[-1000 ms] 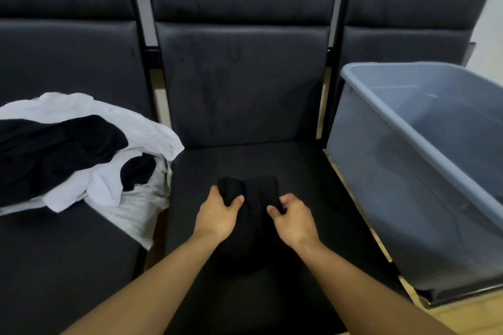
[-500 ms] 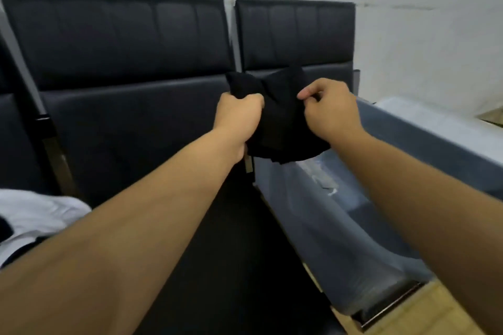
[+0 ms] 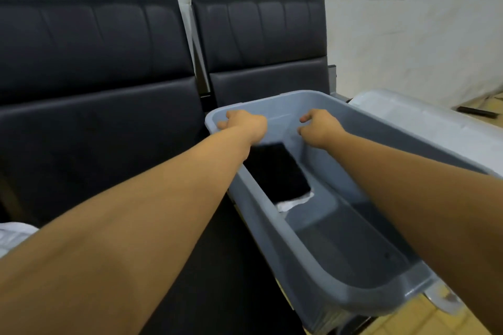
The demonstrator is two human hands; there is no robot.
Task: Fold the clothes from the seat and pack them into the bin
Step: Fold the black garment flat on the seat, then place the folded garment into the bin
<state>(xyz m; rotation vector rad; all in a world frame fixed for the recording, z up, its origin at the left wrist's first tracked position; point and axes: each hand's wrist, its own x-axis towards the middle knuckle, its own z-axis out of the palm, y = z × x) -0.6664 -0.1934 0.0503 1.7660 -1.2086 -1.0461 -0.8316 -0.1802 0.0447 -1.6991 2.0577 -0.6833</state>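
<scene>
Both hands reach into the far end of the grey bin [image 3: 321,258]. The left hand [image 3: 246,128] and right hand [image 3: 319,128] have loosely curled fingers holding nothing. A folded black garment [image 3: 277,171] lies in the bin below them.

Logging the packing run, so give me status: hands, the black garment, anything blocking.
Left hand and right hand over bin, holding nothing. Folded black garment down inside, atop white cloth. Nothing blocking.

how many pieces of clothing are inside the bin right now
2 show: a folded black garment at the far end of the bin, and a white garment peeking out beneath it. More may be hidden underneath.
</scene>
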